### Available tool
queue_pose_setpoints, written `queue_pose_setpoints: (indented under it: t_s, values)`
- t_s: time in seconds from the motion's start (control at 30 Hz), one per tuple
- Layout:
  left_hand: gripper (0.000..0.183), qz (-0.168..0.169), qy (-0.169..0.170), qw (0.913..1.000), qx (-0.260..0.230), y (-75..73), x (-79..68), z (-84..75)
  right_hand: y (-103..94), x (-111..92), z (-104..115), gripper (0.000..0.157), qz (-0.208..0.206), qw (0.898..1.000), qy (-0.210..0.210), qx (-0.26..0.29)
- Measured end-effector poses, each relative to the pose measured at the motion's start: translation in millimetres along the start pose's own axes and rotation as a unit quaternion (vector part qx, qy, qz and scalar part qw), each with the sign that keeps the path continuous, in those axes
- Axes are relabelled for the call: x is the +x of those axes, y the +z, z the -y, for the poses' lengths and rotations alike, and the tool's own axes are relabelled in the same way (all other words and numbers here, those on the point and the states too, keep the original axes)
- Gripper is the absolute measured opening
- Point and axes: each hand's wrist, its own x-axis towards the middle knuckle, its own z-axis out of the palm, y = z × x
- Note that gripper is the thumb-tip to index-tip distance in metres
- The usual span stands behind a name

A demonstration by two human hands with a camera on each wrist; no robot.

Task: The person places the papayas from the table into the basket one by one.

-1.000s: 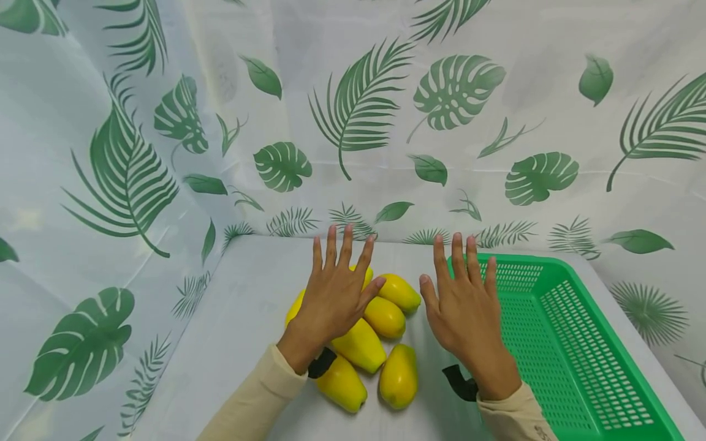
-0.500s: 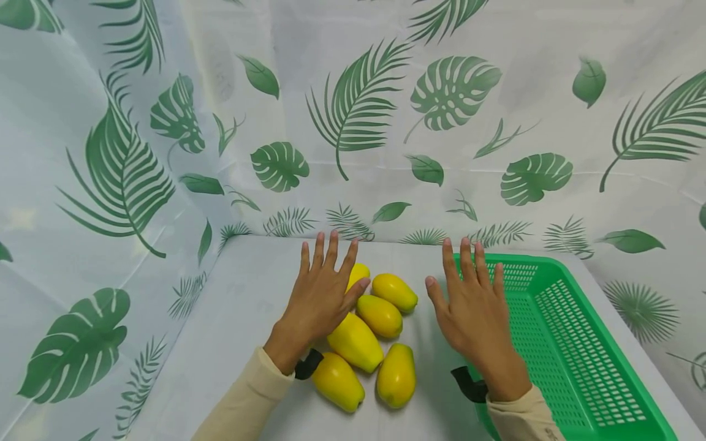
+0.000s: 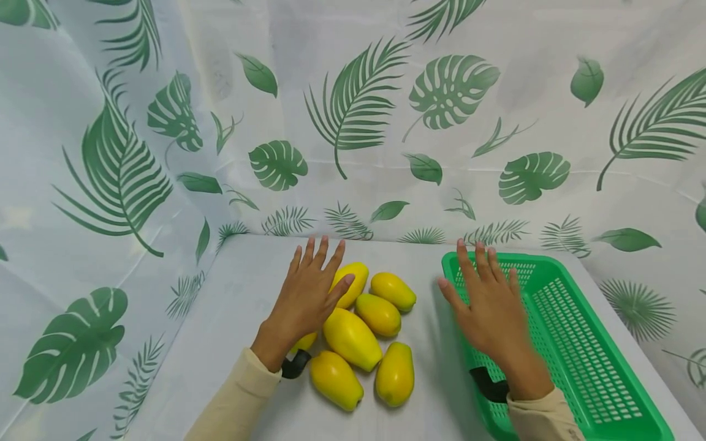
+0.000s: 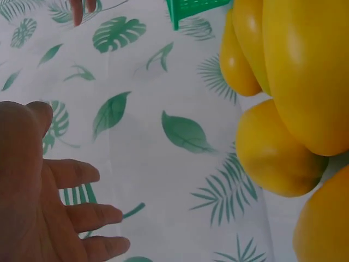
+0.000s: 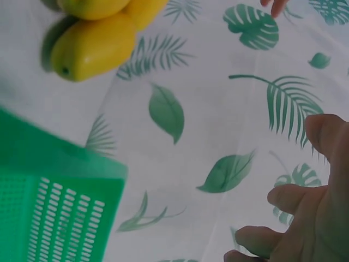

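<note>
In the head view several yellow papayas (image 3: pixel 353 340) lie grouped on the white tabletop. My left hand (image 3: pixel 303 297) hovers at their left side, palm down and fingers spread. It hides part of the group and holds nothing. Over the left side of a green plastic basket (image 3: pixel 584 352) is my right hand (image 3: pixel 491 312), also spread and holding nothing. In the left wrist view papayas (image 4: pixel 281 147) fill the right side, apart from the left fingers (image 4: pixel 92 215). The right wrist view has papayas (image 5: pixel 95 46) at upper left and the right fingers (image 5: pixel 262 240) at lower right.
The perforated basket stands on the right of the white table (image 3: pixel 248 263). A leaf-patterned sheet (image 3: pixel 353 202) forms upright walls behind and to the left. Each wrist wears a black strap (image 3: pixel 295 364) below a beige sleeve (image 3: pixel 237 392).
The hands have moved apart. My left hand has shifted left, uncovering more papayas, and my right hand has shifted right, further over the basket. The papayas have stayed in place.
</note>
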Motion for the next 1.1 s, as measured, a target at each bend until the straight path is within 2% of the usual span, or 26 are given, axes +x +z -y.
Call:
queue_pose_setpoints:
  t_s: [0.57, 1.1]
  values:
    - [0.067, -0.023, 0.001, 0.9968, -0.076, 13.8, -18.3, 32.2, -13.8, -12, -65, 0.082, 0.009, 1.0, 0.001, 0.02]
    - [0.066, -0.024, -0.04, 0.9929, -0.109, 27.2, -32.1, 52.7, -20.3, -22, -104, 0.084, 0.016, 0.999, 0.021, 0.031]
